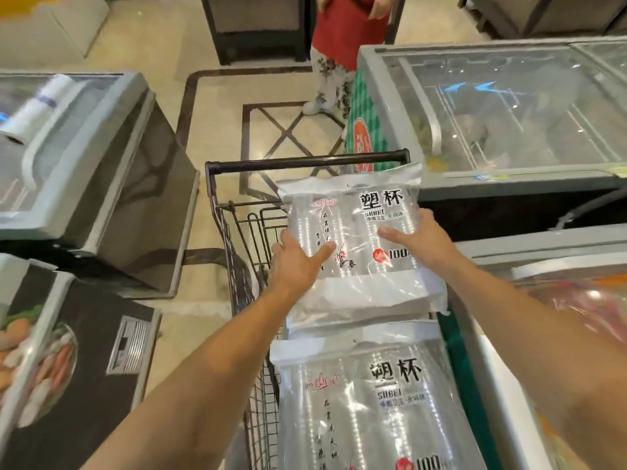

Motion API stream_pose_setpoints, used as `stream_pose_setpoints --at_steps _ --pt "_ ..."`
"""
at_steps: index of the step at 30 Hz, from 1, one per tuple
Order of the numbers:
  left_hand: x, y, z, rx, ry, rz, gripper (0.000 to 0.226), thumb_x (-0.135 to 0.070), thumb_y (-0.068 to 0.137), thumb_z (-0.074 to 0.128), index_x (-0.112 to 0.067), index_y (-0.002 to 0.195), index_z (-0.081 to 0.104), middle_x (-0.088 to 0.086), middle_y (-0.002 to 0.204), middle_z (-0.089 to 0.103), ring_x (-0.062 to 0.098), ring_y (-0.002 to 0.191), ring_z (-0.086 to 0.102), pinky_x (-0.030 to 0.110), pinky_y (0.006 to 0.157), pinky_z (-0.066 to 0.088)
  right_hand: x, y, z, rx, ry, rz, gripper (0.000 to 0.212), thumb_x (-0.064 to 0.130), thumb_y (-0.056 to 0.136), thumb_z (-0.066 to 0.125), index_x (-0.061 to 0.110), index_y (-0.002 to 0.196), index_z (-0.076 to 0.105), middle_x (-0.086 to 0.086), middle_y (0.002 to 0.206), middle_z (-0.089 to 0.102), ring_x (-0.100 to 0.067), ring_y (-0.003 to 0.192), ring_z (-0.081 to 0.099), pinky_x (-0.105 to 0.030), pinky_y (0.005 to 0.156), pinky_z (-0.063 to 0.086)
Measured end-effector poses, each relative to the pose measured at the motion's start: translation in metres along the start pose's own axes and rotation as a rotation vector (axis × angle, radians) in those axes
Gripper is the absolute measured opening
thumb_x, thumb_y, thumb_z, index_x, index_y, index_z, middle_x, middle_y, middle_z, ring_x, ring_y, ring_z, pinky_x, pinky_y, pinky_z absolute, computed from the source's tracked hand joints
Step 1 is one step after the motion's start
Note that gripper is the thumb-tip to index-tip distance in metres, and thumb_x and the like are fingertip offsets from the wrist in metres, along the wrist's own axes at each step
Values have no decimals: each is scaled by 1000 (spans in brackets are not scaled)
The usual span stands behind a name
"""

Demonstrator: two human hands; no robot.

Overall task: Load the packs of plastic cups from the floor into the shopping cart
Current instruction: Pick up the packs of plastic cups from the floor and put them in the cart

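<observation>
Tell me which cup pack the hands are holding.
The far pack, by the cart's black bar; left hand and right hand hold it. The near pack lies untouched.

Near pack: lower end cut off by the bottom edge. Far pack: hides much of the cart basket; small print unreadable. Left hand: fingertips hidden under the far pack's edge. Bystander: upper body cut off by the top edge.

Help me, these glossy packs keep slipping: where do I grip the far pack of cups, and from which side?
Grip the far pack at mid-length on its two long edges, one hand from each side, thumbs on top, as the left hand and right hand do. It is wide and flat; the cup stacks look firm there, the end flaps limp.
</observation>
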State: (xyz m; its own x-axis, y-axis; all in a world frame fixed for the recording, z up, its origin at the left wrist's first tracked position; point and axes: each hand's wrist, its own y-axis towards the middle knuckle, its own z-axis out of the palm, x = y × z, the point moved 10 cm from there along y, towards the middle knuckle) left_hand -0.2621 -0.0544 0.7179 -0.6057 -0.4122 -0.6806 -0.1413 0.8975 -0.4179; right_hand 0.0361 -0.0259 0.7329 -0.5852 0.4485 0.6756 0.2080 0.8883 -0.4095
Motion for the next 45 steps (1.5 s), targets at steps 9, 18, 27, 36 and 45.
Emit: stream_pose_setpoints --at_steps 9,18,27,36,45 --pt "-17 -15 -25 14 158 75 112 -77 96 54 -9 170 4 22 169 30 41 152 40 54 116 42 36 -32 -24 -191 -281 -97 115 79 80 73 9 161 31 -17 159 42 -37 146 41 -54 115 40" --pt "-31 -85 -132 -256 699 354 73 -59 107 40 -16 165 32 14 151 55 35 138 52 52 113 45 173 -133 63 -183 -667 -674 61 51 102 57 11 148 53 -14 145 57 -35 132 53 -49 112 42" --pt "46 -200 -274 -479 872 155 70 -58 108 39 -20 167 31 14 168 41 36 156 34 55 127 29 291 -266 171 -133 -788 -1072 54 52 94 58 13 132 63 -15 132 63 -35 121 57 -48 109 40" --pt "207 -360 -403 -641 839 -167 68 -58 106 41 -22 163 37 16 164 43 38 152 39 59 124 32 383 -451 320 50 -724 -1434 61 55 96 54 11 139 59 -16 139 60 -34 133 53 -50 120 34" --pt "426 -597 -485 -795 778 -564 73 -57 102 37 -14 161 45 24 160 49 46 147 45 61 122 32 405 -692 504 260 -716 -1748 71 53 98 42 3 147 52 -21 144 58 -39 135 53 -53 120 37"
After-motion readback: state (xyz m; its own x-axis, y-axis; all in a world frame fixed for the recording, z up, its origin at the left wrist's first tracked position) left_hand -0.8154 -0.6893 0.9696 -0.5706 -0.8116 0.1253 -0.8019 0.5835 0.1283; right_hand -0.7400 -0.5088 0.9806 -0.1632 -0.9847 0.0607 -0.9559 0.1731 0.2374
